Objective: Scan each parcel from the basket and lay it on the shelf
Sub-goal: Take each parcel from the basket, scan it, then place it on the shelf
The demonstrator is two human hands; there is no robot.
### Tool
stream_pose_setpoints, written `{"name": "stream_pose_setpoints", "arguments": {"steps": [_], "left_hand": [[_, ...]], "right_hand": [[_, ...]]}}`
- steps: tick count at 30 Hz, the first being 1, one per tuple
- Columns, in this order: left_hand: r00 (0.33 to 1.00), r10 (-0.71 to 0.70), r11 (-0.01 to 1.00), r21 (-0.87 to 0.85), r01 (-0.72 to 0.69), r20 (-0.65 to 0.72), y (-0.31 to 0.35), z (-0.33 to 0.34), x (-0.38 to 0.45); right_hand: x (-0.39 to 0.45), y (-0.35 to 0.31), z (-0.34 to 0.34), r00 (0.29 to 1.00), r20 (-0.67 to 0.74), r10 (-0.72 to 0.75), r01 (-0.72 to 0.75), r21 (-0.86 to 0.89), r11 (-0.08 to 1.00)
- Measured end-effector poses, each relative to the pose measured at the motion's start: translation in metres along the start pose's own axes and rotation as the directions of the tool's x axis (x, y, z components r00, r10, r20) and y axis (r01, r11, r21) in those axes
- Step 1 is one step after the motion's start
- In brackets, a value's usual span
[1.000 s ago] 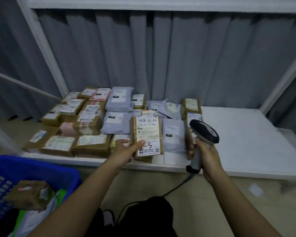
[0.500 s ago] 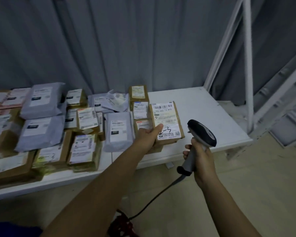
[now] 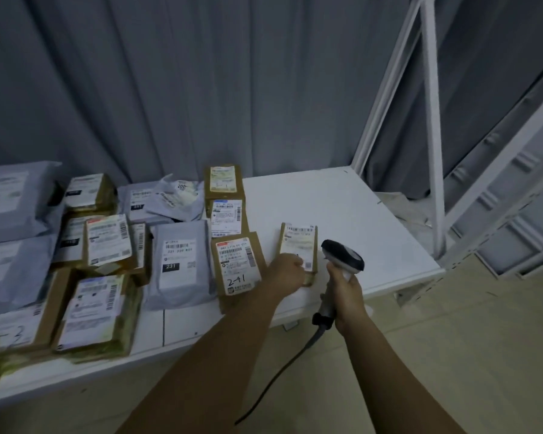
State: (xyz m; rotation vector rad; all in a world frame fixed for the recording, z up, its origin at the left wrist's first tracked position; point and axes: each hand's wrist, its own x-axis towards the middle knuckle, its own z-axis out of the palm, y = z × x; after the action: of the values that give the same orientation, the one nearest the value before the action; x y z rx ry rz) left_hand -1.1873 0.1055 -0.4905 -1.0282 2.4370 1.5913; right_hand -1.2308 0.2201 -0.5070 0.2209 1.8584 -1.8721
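Note:
A small brown parcel (image 3: 298,244) with a white label lies flat on the white shelf (image 3: 351,214), just right of the rows of parcels. My left hand (image 3: 285,274) holds its near edge, fingers curled over it. My right hand (image 3: 345,296) grips the handle of a black and grey barcode scanner (image 3: 342,256), whose head hovers just right of the parcel. The scanner's cable hangs down toward the floor. The basket is out of view.
Several labelled brown boxes (image 3: 235,266) and grey mailer bags (image 3: 177,264) fill the left part of the shelf. The shelf's right end is bare white board. A white frame post (image 3: 433,126) rises at its right corner, grey curtain behind, beige floor below.
The view swung right and the basket left the frame. My left hand carried the parcel rightward and lowered it flat onto the bare shelf. The scanner stayed in my right hand.

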Motion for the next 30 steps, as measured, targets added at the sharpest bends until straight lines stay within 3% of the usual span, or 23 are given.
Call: {"name": "stream_pose_setpoints", "arguments": {"steps": [3, 8, 10, 12, 14, 15, 16, 17, 19, 20, 22, 30], "left_hand": [[0.99, 0.125, 0.988, -0.097, -0.119, 0.065, 0.0, -0.009, -0.02], [0.948, 0.189, 0.945, -0.31, -0.106, 0.255, -0.003, -0.023, -0.045], [0.965, 0.167, 0.94, -0.328, -0.094, 0.201, -0.004, -0.024, -0.05], [0.991, 0.133, 0.963, -0.242, -0.121, 0.033, -0.006, -0.027, -0.054], [0.991, 0.085, 0.978, -0.182, -0.103, -0.106, -0.014, -0.035, -0.055], [0.989, 0.055, 0.977, -0.196, -0.082, -0.139, -0.02, -0.042, -0.055], [0.986, 0.027, 0.973, -0.222, -0.064, -0.167, -0.025, -0.051, -0.054], [0.981, 0.006, 0.965, -0.258, -0.057, -0.193, -0.029, -0.061, -0.054], [0.965, -0.019, 0.951, -0.303, -0.063, -0.261, -0.037, -0.084, -0.052], [0.953, -0.023, 0.952, -0.298, -0.072, -0.302, -0.039, -0.096, -0.052], [0.931, -0.017, 0.958, -0.273, -0.09, -0.365, -0.043, -0.116, -0.048], [0.909, 0.021, 0.945, -0.288, -0.155, -0.417, -0.049, -0.16, -0.004]], "right_hand": [[0.0, 0.0, -0.005, 0.999, -0.023, -0.045, 0.044, -0.062, 0.997], [-0.011, -0.018, 0.011, 0.98, 0.199, -0.011, 0.023, -0.056, 0.998], [-0.014, -0.019, 0.02, 0.956, 0.293, -0.023, 0.055, -0.104, 0.993], [-0.014, -0.018, 0.028, 0.927, 0.369, -0.067, 0.122, -0.129, 0.984], [-0.012, -0.017, 0.03, 0.905, 0.382, -0.186, 0.286, -0.224, 0.932], [-0.003, -0.013, 0.03, 0.892, 0.354, -0.279, 0.401, -0.34, 0.851], [0.006, -0.007, 0.029, 0.862, 0.363, -0.355, 0.504, -0.533, 0.679], [0.013, -0.001, 0.029, 0.83, 0.412, -0.376, 0.552, -0.708, 0.441], [0.029, 0.015, 0.033, 0.784, 0.525, -0.333, 0.552, -0.834, -0.014], [0.034, 0.018, 0.037, 0.77, 0.558, -0.309, 0.547, -0.827, -0.131], [0.044, 0.016, 0.049, 0.738, 0.6, -0.31, 0.552, -0.8, -0.234], [0.12, -0.017, 0.108, 0.68, 0.648, -0.344, 0.575, -0.762, -0.299]]}}
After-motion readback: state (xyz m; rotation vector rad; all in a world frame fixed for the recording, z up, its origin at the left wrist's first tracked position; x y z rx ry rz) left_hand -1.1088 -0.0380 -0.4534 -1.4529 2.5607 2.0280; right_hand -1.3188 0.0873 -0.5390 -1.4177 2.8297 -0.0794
